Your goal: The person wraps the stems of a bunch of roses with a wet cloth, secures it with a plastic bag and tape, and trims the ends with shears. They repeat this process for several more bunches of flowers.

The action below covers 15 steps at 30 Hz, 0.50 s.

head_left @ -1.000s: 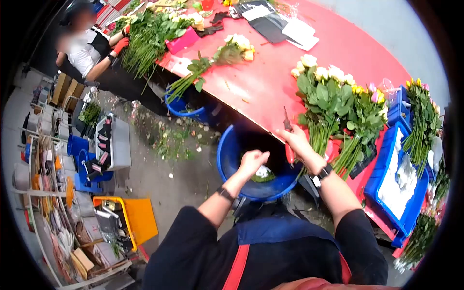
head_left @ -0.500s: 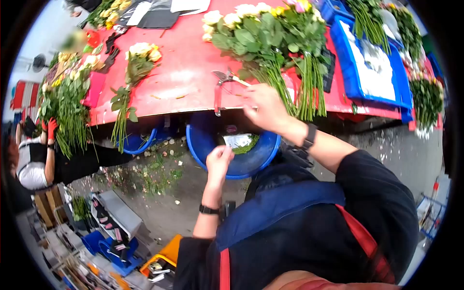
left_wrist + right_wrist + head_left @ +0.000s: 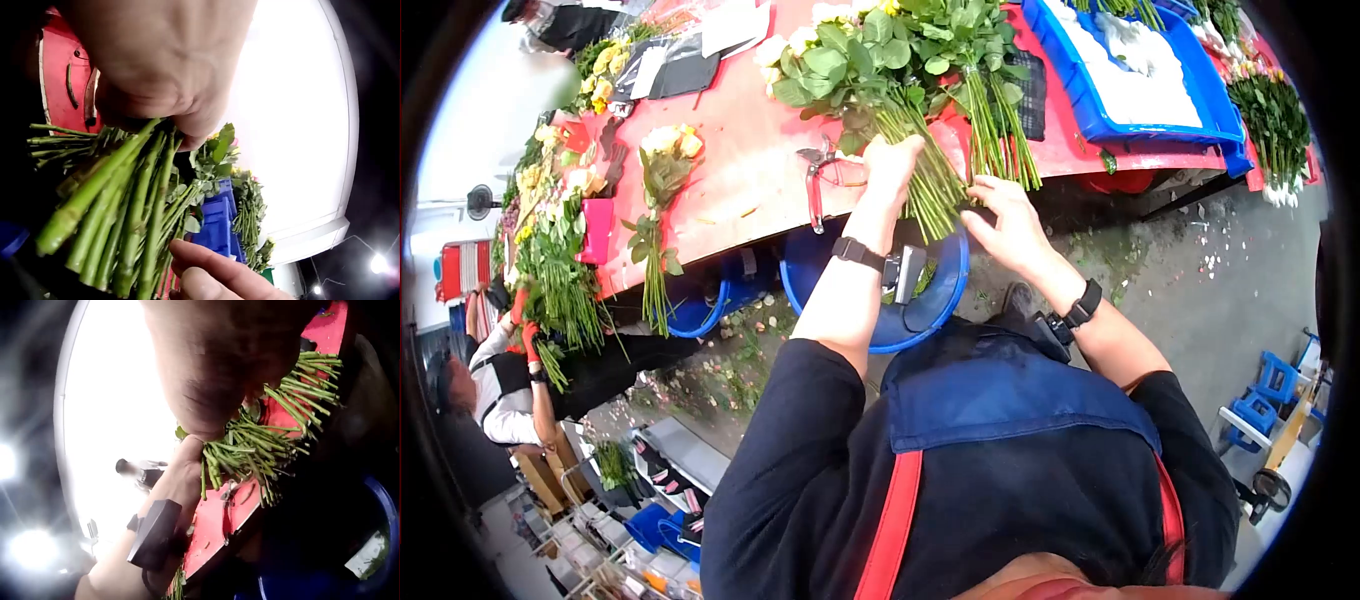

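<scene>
Our left hand [image 3: 890, 168] grips the rose stems [image 3: 932, 192] at twelve o'clock, over the bench [image 3: 735, 140]; our right hand [image 3: 1012, 228], uncurled, is beside them. Pruners [image 3: 814, 192] lie at nine o'clock from the left.

A flower workroom: cut roses [image 3: 825, 60] bunched along a red worktable [image 3: 745, 135].

Leafy pale roses [image 3: 825, 62] lie bunched, green stems [image 3: 934, 187] overhanging the red table [image 3: 735, 130].

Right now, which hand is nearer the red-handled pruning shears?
The left hand: it grips the stem bunch beside the shears. The right hand is farther off, on the bunch's other side.
</scene>
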Tool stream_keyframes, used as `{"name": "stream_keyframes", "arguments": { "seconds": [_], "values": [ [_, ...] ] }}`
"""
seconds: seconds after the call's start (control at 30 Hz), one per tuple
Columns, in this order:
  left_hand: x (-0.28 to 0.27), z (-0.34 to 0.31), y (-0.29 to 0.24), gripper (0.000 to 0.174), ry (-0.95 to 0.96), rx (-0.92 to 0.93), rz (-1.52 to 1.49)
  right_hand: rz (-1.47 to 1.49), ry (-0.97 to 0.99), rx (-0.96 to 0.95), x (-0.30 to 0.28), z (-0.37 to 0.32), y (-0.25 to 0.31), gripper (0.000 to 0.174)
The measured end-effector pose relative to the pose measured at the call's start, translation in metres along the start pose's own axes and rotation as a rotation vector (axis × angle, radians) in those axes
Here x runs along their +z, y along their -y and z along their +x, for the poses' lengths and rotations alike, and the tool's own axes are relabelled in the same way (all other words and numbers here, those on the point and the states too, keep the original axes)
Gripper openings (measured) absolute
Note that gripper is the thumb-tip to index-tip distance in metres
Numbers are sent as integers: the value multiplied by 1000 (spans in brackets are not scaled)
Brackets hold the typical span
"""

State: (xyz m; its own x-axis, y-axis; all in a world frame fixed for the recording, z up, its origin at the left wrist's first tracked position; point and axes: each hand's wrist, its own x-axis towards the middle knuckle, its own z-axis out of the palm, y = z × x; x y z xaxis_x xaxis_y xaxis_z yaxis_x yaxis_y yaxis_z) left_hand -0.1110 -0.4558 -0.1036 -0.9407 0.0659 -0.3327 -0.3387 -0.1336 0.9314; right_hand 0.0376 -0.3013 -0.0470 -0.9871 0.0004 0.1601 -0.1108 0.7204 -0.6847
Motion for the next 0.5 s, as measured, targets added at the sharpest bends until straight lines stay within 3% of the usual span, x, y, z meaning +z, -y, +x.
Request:
{"name": "stream_keyframes", "arguments": {
  "seconds": [0.03, 0.13, 0.17, 0.2, 0.27, 0.3, 0.33, 0.4, 0.47, 0.5],
  "values": [
    [4, -9, -14, 22, 38, 25, -80, 7, -18, 6, -5, 1, -2, 49],
    [16, -21, -26, 19, -15, 174, -35, 512, 126, 343, -10, 4, -5, 60],
    [25, -29, -26, 18, -46, 179, -21, 437, 134, 316, -8, 1, -5, 71],
    [39, -44, -32, 18, -78, 183, -9, 498, 265, 312, -35, 4, 21, 73],
    [62, -68, -30, 22, -162, 300, 113, 391, 299, 249, -32, -9, 8, 64],
    [69, -82, -32, 31, -160, 336, 160, 243, 311, 335, -44, -16, 9, 51],
    [78, -99, -36, 40, -155, 372, 207, 361, 345, 413, -56, -25, 7, 36],
    [85, -136, -52, 31, 20, 316, 246, 492, 322, 276, -89, -48, -4, 26],
    [87, -174, -71, 25, 175, 206, 561, 564, 326, 249, -125, -69, -24, 20],
    [93, -200, -79, 24, 117, 401, 838, 524, 340, 202, -142, -79, -37, 23]
  ]
}}
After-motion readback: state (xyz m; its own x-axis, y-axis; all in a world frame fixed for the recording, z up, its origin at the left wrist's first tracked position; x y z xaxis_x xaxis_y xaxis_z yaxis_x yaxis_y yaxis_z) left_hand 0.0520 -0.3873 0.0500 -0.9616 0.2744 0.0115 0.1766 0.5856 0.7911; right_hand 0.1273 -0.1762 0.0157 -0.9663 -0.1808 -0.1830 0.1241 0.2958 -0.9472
